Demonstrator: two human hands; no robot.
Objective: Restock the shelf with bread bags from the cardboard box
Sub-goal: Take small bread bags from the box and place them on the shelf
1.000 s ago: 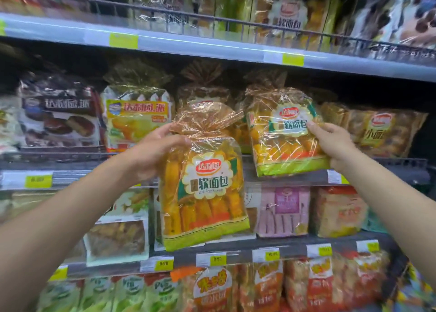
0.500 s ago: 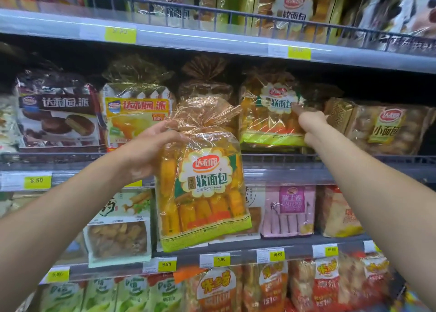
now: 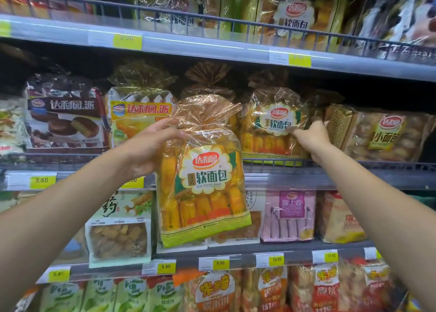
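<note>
Meanwhile, a stocker's left hand (image 3: 151, 146) pinches a bread bag (image 3: 203, 177) by its gathered neck, fingers (image 3: 162, 128) closed on the crinkled film, the bag dangling in front of the shelf rail (image 3: 377, 167). At two o'clock, the right hand (image 3: 311, 134) presses a second bag (image 3: 271, 125) standing on the shelf, fingers curled against its side. The slick neck could slip, and an unseated second bag could topple over the rail. No cardboard box is in view.

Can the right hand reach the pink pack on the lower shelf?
Probably yes. The right hand is only touching a shelved bread bag, and the pink pack sits just below at the shelf front with nothing in front of it.
</note>
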